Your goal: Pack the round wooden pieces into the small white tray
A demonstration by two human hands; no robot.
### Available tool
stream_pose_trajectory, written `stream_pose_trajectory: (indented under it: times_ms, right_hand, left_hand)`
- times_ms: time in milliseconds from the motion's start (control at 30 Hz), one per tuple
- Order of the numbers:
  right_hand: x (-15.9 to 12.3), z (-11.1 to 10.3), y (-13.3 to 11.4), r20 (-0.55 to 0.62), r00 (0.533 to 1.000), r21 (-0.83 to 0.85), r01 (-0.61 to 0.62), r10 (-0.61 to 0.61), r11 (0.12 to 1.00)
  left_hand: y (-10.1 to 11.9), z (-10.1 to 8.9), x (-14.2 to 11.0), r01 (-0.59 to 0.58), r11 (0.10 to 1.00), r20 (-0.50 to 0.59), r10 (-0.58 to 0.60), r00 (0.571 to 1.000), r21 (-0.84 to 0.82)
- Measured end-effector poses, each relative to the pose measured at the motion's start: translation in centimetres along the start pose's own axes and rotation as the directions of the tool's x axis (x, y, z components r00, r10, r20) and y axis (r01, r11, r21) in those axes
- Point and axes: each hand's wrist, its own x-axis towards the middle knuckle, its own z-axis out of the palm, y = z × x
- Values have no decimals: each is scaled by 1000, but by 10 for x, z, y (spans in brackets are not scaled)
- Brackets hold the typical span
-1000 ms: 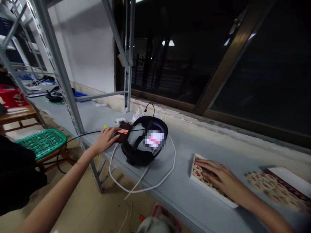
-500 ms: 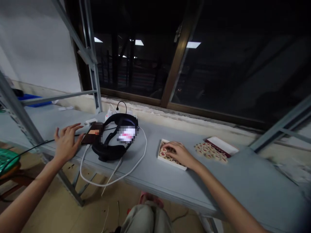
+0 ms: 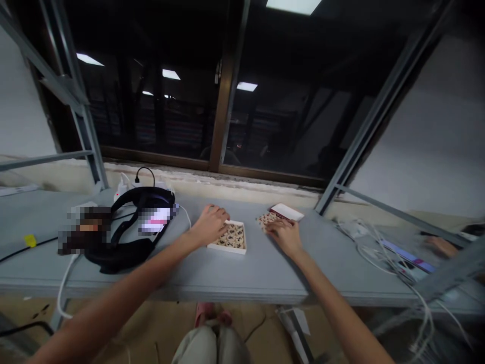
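A shallow white tray filled with several round game pieces lies on the grey bench. My left hand sits at the tray's far left corner, fingers curled over its rim. To the right, a small pile of loose round pieces lies beside a red-and-white box lid. My right hand rests flat on the bench with its fingertips touching that pile.
A black headset with a white cable lies left of the tray, next to a phone and a power strip. Grey rack posts rise at both sides. Tangled cables and another person's hand are at the right.
The view has swung right. My left hand left the phone and came over to the tray's left corner. My right hand moved off the tray to the loose pieces.
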Motion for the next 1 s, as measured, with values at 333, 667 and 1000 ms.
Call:
stream_pose_trajectory:
  times_ms: [333, 667, 1000]
  right_hand:
    - [17, -25, -88, 64, 916, 461, 324, -395, 826]
    - [37, -2, -146, -19, 901, 843, 248, -433, 478]
    - [21, -13, -79, -31, 989, 649, 132, -147, 750]
  left_hand:
    - [-53, 73, -4, 422, 881, 78, -415, 906, -214]
    - [-49, 77, -2, 334, 928, 64, -327, 943, -167]
    - [-46, 71, 1, 338, 926, 55, -333, 941, -171]
